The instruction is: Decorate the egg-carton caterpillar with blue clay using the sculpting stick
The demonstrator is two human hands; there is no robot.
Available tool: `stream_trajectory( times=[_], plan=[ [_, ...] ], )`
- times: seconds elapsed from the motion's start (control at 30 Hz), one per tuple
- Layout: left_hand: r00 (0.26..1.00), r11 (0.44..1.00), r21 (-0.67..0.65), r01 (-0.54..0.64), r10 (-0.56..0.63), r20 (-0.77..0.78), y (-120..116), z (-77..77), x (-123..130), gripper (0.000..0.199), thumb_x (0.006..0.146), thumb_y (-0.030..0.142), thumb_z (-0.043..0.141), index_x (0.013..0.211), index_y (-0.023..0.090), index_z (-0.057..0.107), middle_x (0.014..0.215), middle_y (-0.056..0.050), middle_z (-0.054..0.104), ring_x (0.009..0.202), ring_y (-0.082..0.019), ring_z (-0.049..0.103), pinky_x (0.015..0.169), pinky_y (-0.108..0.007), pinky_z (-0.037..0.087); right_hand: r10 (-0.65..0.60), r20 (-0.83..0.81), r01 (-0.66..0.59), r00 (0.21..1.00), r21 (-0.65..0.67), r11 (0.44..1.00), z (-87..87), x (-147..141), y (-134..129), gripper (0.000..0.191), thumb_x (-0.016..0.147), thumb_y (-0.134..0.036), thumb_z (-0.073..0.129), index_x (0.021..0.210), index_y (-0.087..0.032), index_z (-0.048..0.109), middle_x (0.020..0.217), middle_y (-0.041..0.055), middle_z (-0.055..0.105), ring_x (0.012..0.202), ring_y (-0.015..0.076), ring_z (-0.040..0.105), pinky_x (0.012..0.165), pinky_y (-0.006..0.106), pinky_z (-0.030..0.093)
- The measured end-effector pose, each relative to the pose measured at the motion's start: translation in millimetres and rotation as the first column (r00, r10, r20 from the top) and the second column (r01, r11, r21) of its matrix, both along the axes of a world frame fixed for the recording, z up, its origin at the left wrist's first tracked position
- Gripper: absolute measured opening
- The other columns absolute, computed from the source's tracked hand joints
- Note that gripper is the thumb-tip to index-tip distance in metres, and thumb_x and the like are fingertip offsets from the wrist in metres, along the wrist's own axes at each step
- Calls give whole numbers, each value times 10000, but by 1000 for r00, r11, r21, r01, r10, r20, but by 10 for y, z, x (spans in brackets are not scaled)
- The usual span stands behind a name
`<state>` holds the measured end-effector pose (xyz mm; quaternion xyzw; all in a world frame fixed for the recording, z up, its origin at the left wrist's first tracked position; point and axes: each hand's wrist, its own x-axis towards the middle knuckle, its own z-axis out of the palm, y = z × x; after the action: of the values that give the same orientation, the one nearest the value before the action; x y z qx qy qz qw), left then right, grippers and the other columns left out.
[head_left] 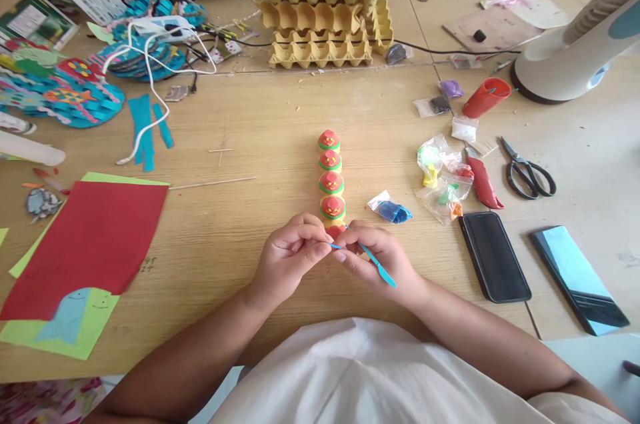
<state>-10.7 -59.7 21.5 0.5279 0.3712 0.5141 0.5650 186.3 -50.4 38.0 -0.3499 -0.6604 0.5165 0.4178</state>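
Observation:
Several small figures with red tops, green bands and yellow smiling faces stand in a column on the wooden table; one red top is at the far end. The nearest figure lies just beyond my fingertips, partly hidden by them. My left hand pinches a thin strip of blue clay between thumb and index finger. Close beside it, my right hand is closed round a blue plastic modelling knife, its blade pointing toward me. An open bag of blue clay rests to the right of the figures.
Clay bags, a red cutter, scissors, a red cup and two phones lie right. Red paper is left. Egg cartons stand at the back; a white appliance is back right.

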Motion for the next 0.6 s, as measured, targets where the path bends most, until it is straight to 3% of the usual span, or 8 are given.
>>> stream_trajectory(
  times=[0.2,0.37,0.5,0.6],
  plan=[
    [1000,1000,-18,-6,6,-14,11,-6,-3,72,934,328,747,950,259,755,892,-30,624,805,-145,571,723,-279,475,-21,-30,19,999,-67,998,52,61,7,178,973,-371,695,897,-211,679,810,15,670,658,125,561,613,266,487],
    [999,999,-12,47,-47,11,18,26,3,104,939,326,742,1009,252,720,970,-49,680,909,-169,631,808,-299,515,-47,24,47,999,4,999,94,94,9,177,1011,-343,628,901,-214,679,761,12,638,662,139,558,632,285,489],
    [994,995,39,89,-86,-73,8,68,-1,275,897,409,788,1112,254,715,1051,-66,693,922,-168,633,793,-283,515,-77,60,75,995,30,997,119,105,19,209,1020,-344,608,860,-218,651,741,11,634,649,143,548,626,294,479],
    [979,984,149,93,-63,-193,-7,83,6,449,797,454,872,1169,250,724,1089,-74,701,930,-171,635,775,-271,512,-83,85,79,993,51,996,120,106,27,208,1019,-320,605,840,-219,634,719,3,621,636,139,541,626,294,473]
  ],
)
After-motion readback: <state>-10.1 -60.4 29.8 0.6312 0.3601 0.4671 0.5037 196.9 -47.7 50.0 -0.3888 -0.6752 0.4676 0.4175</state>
